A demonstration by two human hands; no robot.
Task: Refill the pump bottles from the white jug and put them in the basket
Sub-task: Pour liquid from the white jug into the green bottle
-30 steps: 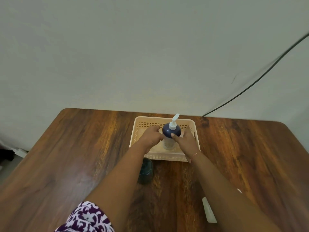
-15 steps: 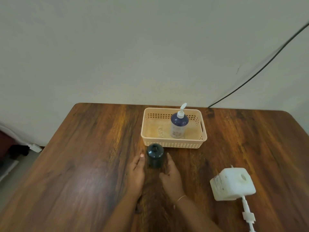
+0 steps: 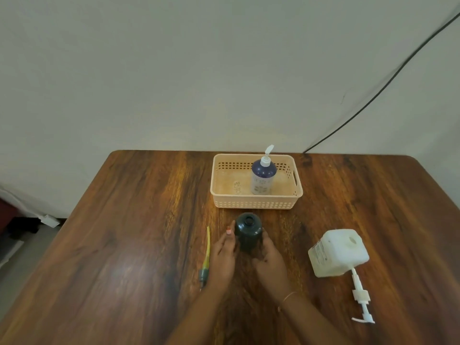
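A dark green bottle (image 3: pixel 248 232) stands upright and uncapped in front of the basket. My left hand (image 3: pixel 223 255) and my right hand (image 3: pixel 269 263) cup its sides, one on each side. The peach basket (image 3: pixel 256 201) at the back holds a blue pump bottle (image 3: pixel 262 176) with a white pump on it. The white jug (image 3: pixel 336 252) sits to the right with its mouth uncovered. A white pump (image 3: pixel 361 298) lies on the table just in front of the jug. A green pump with a yellow tube (image 3: pixel 206 257) lies to the left of my left hand.
The wooden table (image 3: pixel 129 245) ends at a pale wall. A black cable (image 3: pixel 388 80) runs up the wall from the table's back right. Off the table's left edge, a white block (image 3: pixel 49 220) lies on the floor.
Both hands let go of the blue pump bottle in the basket and drew back to the dark green bottle. The view shifted, bringing the jug and both loose pumps into sight.
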